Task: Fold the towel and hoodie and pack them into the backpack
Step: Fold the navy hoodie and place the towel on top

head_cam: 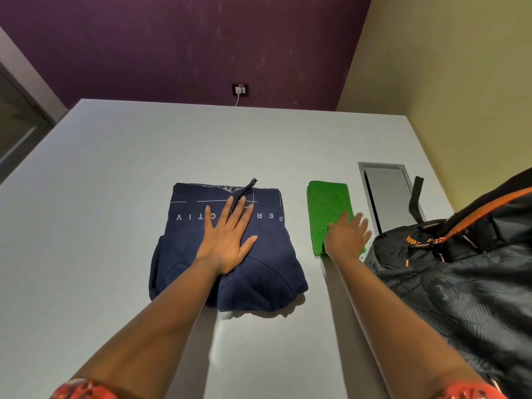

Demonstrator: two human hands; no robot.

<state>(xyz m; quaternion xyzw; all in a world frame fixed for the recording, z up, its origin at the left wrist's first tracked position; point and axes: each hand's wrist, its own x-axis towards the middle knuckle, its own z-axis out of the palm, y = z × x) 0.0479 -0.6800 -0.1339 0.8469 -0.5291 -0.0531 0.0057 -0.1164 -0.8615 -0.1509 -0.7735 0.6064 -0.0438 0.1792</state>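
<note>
Soft matt hoodie [259,272], nubby green towel [328,208], smooth table [115,197].

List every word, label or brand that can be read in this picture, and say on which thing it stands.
"PER" and "TIV": white letters printed on the navy hoodie, seen upside down; the left hand covers the letters between them, and one more at the left edge is cut off.
Orange lettering on the black backpack: partly hidden and blurred, not readable.
Green towel: no text.

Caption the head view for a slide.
Left hand flat on folded navy hoodie, right hand on folded green towel, backpack alongside.
</note>
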